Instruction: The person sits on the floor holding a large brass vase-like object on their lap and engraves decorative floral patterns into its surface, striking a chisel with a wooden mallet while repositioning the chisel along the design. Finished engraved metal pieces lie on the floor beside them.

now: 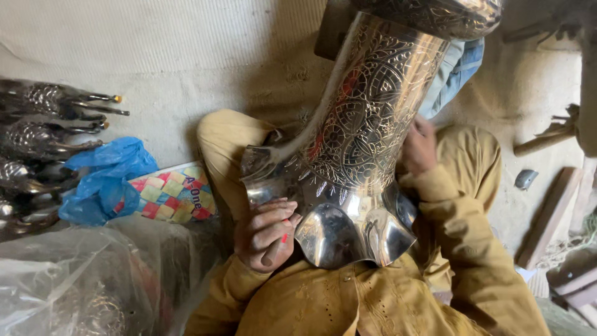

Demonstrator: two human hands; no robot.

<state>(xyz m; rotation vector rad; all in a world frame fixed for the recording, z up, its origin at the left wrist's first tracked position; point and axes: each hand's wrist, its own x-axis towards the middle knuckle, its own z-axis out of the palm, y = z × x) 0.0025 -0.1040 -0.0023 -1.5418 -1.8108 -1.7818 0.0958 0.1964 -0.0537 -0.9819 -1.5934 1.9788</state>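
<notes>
Far left: metal pieces (43,124) lying stacked on the floor. Beside them, a blue bag (102,180) resting against a chequered packet (174,194). Lower left: clear plastic sheeting (81,280) covering more ware.

Centre: left hand (268,235) closing around a thin tool with a red mark (284,238), touching the flared rim of the vase (360,143). The engraved vase is lying across the lap, long axis running from the rim near the chest up and away to the right.

Right: right hand (419,147) pressing the vase's far side; fingers blurred, grip cannot be told. Wooden pieces (550,214) lying beyond. The left hand is nearer the rim.
</notes>
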